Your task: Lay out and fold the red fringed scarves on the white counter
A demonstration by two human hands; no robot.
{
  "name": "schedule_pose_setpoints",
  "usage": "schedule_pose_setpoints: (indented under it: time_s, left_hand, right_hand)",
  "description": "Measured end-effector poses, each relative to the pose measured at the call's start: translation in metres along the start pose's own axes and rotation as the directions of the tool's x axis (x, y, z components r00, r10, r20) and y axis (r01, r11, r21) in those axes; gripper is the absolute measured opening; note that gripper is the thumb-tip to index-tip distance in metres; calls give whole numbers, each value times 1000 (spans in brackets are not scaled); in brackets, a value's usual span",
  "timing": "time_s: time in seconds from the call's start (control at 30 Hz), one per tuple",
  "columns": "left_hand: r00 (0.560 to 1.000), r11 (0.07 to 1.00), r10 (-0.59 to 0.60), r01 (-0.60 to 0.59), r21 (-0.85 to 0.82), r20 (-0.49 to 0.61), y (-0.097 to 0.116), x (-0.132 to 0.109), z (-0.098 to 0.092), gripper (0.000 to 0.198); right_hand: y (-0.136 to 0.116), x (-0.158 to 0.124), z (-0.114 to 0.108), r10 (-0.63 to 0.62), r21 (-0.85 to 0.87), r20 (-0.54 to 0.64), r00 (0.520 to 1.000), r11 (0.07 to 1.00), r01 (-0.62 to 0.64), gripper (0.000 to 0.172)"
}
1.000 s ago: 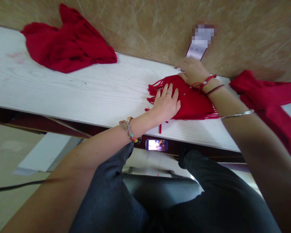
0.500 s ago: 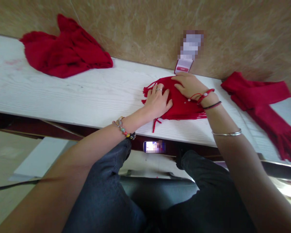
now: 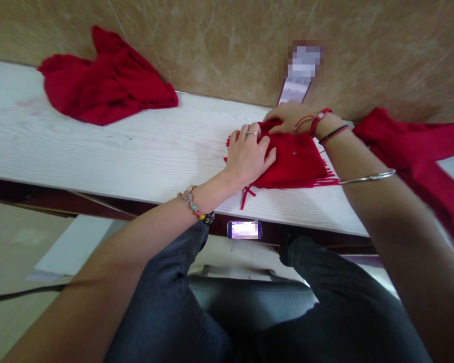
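Note:
A red fringed scarf (image 3: 293, 164) lies folded on the white worktop, with tassels at its left and right ends. My left hand (image 3: 247, 154), wearing a ring, rests on its left part with fingers apart and slightly bent. At the scarf's far edge, my right hand (image 3: 289, 117) has red cloth between thumb and fingers; the other fingers are partly hidden. Two crossed red strands (image 3: 246, 195) stick out at the near edge, beside my left wrist.
A bunched red cloth (image 3: 109, 83) lies at the left, another red fringed scarf (image 3: 404, 146) at the right. Behind my right hand, a partly blurred upright device (image 3: 297, 89) leans against the marbled wall (image 3: 204, 45). A lit phone (image 3: 244, 230) is below the near edge of the worktop (image 3: 98, 156).
My right hand has shifted left along the scarf's far edge and its thumb and fingers have closed on cloth there. My left hand stays on the scarf. The view has shifted slightly.

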State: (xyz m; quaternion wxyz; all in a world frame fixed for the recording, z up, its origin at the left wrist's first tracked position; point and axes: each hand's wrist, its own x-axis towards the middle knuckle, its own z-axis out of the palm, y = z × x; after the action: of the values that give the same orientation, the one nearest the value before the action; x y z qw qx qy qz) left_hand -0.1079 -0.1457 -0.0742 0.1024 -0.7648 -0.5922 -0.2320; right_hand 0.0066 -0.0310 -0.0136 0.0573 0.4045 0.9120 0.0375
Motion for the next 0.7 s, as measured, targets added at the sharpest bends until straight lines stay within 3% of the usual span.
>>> schedule_pose_setpoints:
  time_s: [0.13, 0.5, 0.7]
  left_hand:
    - [1000, 1000, -10, 10, 0, -28, -3, 0, 3, 30]
    - [999, 998, -33, 35, -55, 26, -3, 0, 3, 61]
    - [999, 998, -40, 41, -48, 29, -4, 0, 5, 73]
  right_hand:
    - [-2, -5, -12, 24, -109, 38, 999, 994, -20, 29]
    - [-12, -7, -23, 28, -194, 57, 998, 981, -16, 36]
    - [-12, -5, -18, 112, -132, -18, 994, 985, -113, 37]
